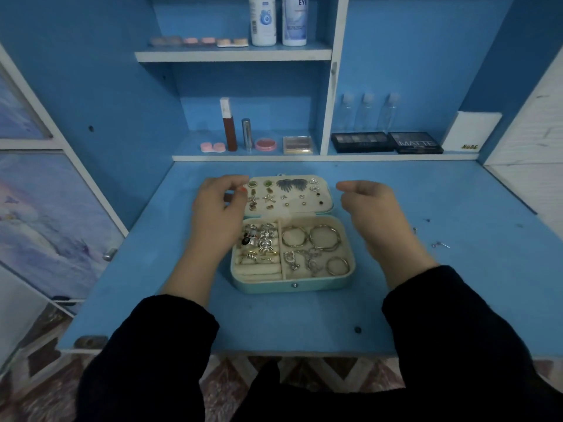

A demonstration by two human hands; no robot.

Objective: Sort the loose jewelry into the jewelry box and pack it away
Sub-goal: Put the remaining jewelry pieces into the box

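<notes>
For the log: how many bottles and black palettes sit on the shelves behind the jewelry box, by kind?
White bottles: 2
Clear bottles: 3
Black palettes: 2
Total: 7

Jewelry box (292, 286) open at centre of desk (426, 300), lid (304, 205) laid back behind the base. Earrings (269, 197) on the lid; rings (260, 242) in the base's left compartment, hoops (323, 237) in the right. Left hand (217, 208) over the lid's left edge, grip unclear; right hand (374, 214) just right of the lid, apart. Loose pieces (438, 244) on desk well right of box. Palettes (387, 142) on the shelf behind, small bottles (367, 112) behind them.
</notes>
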